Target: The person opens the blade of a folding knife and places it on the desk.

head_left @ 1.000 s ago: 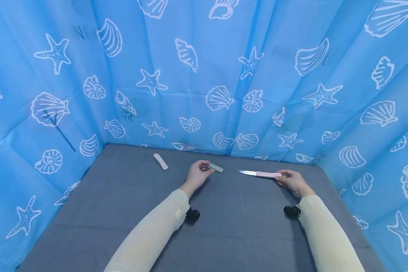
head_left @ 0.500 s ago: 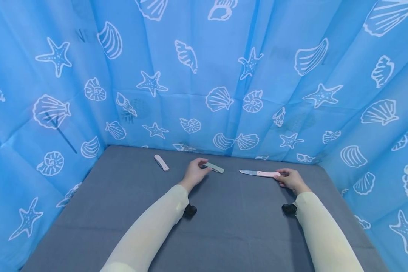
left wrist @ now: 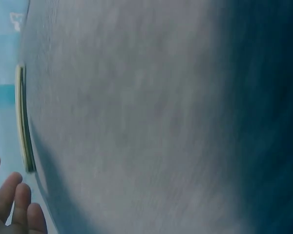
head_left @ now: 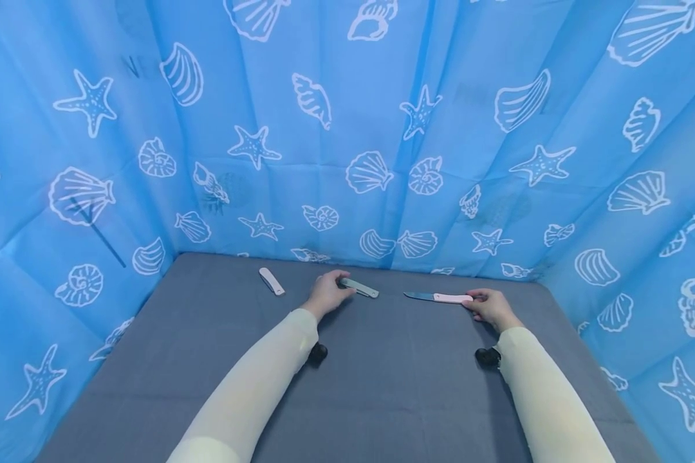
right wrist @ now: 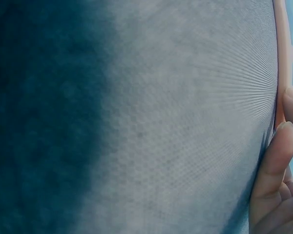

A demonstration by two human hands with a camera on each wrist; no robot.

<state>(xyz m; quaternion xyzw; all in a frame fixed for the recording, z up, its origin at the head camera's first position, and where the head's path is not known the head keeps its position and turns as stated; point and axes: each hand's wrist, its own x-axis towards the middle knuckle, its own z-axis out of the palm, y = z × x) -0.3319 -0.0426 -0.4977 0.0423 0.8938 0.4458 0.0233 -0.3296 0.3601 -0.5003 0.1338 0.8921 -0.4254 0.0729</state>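
A green folding knife (head_left: 361,288), folded up, lies towards the back middle of the table. My left hand (head_left: 326,294) is at its left end; in the left wrist view the fingers (left wrist: 22,200) are spread a little and stand apart from the green handle (left wrist: 23,122). To the right lies a pink folding knife (head_left: 452,299) with its blade out, pointing left. My right hand (head_left: 492,308) pinches the handle's right end between thumb and finger; the right wrist view shows the fingertips at the pink handle (right wrist: 283,53), the blade out of frame.
A second pink folding knife (head_left: 272,281), folded, lies at the back left. A grey cloth covers the table (head_left: 376,386). Blue curtains (head_left: 324,148) with white shells and starfish stand close behind its back edge and along both sides.
My left fingers have drawn back leftward from the green folding knife, so more of its left end shows. My right hand keeps its pinch on the opened pink folding knife.
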